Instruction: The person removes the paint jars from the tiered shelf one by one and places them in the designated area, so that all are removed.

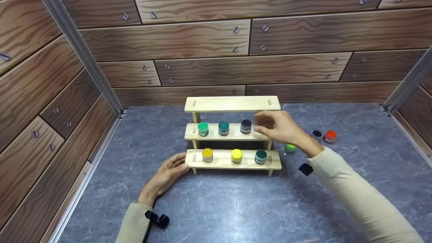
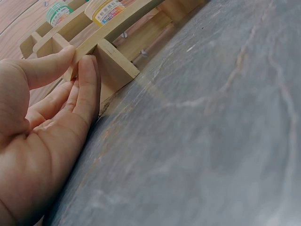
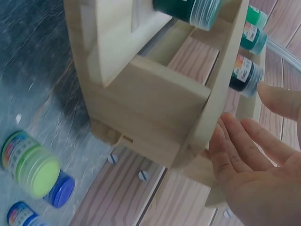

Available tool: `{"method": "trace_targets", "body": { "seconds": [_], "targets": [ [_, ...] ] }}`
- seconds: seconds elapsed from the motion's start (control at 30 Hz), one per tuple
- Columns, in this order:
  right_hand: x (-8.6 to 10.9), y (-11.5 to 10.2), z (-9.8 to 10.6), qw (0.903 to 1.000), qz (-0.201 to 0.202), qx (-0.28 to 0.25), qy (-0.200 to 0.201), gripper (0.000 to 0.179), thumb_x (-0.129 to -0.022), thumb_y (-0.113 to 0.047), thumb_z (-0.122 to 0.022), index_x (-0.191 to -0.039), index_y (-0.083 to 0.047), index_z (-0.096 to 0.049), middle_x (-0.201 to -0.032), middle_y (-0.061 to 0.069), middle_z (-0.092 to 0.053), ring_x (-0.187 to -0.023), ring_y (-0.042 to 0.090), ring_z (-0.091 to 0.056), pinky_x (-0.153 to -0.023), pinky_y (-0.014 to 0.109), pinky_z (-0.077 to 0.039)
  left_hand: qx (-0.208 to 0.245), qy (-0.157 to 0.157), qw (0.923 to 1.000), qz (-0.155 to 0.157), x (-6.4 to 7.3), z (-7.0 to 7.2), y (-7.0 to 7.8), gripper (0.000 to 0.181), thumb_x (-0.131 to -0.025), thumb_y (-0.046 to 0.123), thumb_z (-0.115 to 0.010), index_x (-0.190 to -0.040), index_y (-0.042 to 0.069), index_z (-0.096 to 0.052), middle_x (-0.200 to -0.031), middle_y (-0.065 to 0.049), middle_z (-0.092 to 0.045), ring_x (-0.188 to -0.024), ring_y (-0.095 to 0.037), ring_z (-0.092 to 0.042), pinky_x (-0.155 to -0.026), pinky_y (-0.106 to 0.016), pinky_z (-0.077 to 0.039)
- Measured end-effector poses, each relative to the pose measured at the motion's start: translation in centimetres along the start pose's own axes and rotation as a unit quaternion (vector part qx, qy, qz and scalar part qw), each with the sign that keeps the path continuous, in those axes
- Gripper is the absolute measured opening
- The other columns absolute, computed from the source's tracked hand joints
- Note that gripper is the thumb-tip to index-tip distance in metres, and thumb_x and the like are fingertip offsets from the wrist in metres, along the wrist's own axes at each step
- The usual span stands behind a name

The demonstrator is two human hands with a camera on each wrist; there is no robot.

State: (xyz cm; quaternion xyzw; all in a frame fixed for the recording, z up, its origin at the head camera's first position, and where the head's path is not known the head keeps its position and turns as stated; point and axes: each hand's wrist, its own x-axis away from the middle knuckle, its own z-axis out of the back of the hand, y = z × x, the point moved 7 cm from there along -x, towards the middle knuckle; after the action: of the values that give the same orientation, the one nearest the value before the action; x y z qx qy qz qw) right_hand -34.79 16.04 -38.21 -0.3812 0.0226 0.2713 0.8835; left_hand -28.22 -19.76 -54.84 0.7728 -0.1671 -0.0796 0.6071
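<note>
A three-step wooden display stand [image 1: 233, 103] carries small paint jars. At the left end of its lowest step, my left hand [image 1: 170, 172] pinches the board between thumb [image 2: 51, 68] and fingers. My right hand [image 1: 278, 126] is at the right end of the middle step, thumb and fingers apart, holding nothing. Its thumb tip [image 3: 270, 94] is close beside a black paint jar [image 1: 246, 126]; whether they touch I cannot tell. Left of that jar stand a teal jar [image 1: 223, 128] and a green jar [image 1: 203, 129]. An orange-yellow jar [image 1: 207, 155], a yellow jar [image 1: 236, 156] and a dark green jar [image 1: 261, 157] occupy the lowest step.
Right of the stand, on the grey marbled tabletop [image 1: 216, 206], are a light green jar [image 1: 289, 148], a dark jar [image 1: 316, 135] and a red jar [image 1: 330, 136]. A blue jar [image 3: 61, 189] is partly hidden there. Wood-patterned panels [image 1: 202, 40] enclose the back and sides.
</note>
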Motion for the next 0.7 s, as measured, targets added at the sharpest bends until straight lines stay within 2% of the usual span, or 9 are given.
{"method": "trace_targets", "body": {
  "seconds": [0.4,0.7],
  "targets": [
    [-1.3,-0.8,-1.8,0.9998,-0.004,-0.012,-0.018,0.045,-0.094,-0.015,-0.083,-0.132,0.006,-0.070,-0.122,0.024,-0.075,-0.107,0.036,-0.076,-0.098,0.047,-0.063,0.008,0.005,0.9999,0.009,-0.1,-0.2,-0.1,0.065,-0.105,0.000,-0.060,-0.161,-0.012,-0.029,-0.156,-0.021,-0.050,-0.126,-0.014,-0.063,-0.112,-0.029,-0.053],
    [-1.7,-1.1,-2.2,0.9997,-0.015,0.003,-0.021,0.041,-0.095,-0.015,-0.081,-0.130,0.005,-0.070,-0.121,0.022,-0.075,-0.107,0.035,-0.074,-0.099,0.048,-0.062,0.008,0.002,1.0000,0.004,-0.1,-0.1,-0.1,0.065,-0.105,0.000,-0.060,-0.161,-0.012,-0.029,-0.152,-0.017,-0.054,-0.126,-0.015,-0.063,-0.111,-0.029,-0.054]
  ]
}}
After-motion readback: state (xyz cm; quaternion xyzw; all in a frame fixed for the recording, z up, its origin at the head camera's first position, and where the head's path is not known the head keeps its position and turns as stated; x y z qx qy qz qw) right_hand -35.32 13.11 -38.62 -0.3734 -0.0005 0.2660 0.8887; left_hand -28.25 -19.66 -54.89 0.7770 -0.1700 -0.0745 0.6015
